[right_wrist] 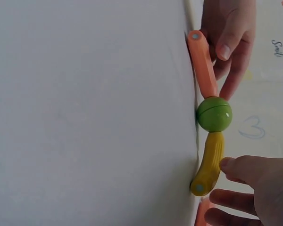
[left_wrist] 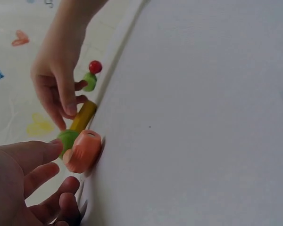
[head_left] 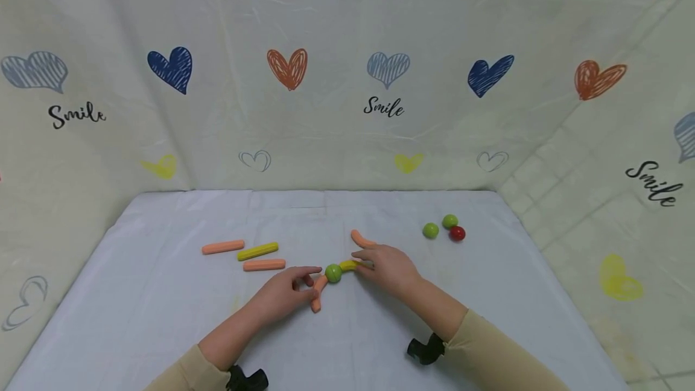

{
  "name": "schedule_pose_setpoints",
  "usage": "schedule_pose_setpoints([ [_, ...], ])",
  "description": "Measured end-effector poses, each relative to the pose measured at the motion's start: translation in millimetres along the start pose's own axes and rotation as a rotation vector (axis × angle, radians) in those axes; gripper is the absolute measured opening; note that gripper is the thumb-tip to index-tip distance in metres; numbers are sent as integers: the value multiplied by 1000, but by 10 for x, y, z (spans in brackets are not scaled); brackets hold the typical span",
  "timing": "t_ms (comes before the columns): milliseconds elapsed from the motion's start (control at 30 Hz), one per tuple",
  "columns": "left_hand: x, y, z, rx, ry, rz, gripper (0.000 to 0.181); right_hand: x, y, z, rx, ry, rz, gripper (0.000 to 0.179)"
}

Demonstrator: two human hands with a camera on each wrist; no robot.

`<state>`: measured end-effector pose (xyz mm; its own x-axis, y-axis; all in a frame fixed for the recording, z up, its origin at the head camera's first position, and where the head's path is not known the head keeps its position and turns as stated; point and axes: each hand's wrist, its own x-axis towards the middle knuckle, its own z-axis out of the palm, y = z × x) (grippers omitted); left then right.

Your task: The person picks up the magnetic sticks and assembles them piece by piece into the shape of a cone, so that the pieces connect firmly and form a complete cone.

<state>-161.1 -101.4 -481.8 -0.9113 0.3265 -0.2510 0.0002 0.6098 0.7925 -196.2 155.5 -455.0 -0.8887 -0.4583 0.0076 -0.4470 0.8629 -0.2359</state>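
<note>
Nearest, two tan sleeves (head_left: 502,352) reach over the white-covered table (head_left: 136,312), a black device (head_left: 425,350) at each wrist. The left hand (head_left: 286,292) is loosely open, fingers apart, beside the near-left end of a joined chain; whether it touches the pieces I cannot tell. The chain lies mid-table, its long axis running from near left to far right. Its bent orange stick (right_wrist: 203,66) angles toward the near side, a smooth green ball (right_wrist: 214,114) with a groove sits at the middle, and a ridged, curved yellow stick (right_wrist: 212,157) points right. The right hand (head_left: 389,268) is half open around the yellow end, its thumb tip at the edge, without a clear grip.

Farther left lie two straight orange sticks and a yellow one, pointing roughly left to right. Past the right hand's fingers is a curved orange piece (head_left: 361,238); far right, two green balls and a red ball (head_left: 458,233).
</note>
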Motion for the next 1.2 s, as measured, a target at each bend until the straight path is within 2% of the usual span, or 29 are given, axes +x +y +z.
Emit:
schedule_pose_setpoints([
  [100, 30, 29, -11, 3, 16, -8, 46, -16, 9, -2, 0, -9, 15, 31],
  [267, 107, 75, -14, 49, 17, 17, 47, -34, 31, 19, 43, -44, 60, 34],
  [500, 268, 124, 9, 100, -26, 38, 45, -59, 73, 54, 226, -88, 162, 37],
  [667, 353, 164, -6, 88, -81, 42, 41, -60, 102, 102, 300, -98, 169, 38],
  [900, 382, 234, 6, 118, -118, 40, 35, -69, 92, 91, 343, -99, 161, 36],
  [1200, 354, 319, 57, 111, -101, 47, 32, -45, 104, 78, 338, -151, 174, 28],
])
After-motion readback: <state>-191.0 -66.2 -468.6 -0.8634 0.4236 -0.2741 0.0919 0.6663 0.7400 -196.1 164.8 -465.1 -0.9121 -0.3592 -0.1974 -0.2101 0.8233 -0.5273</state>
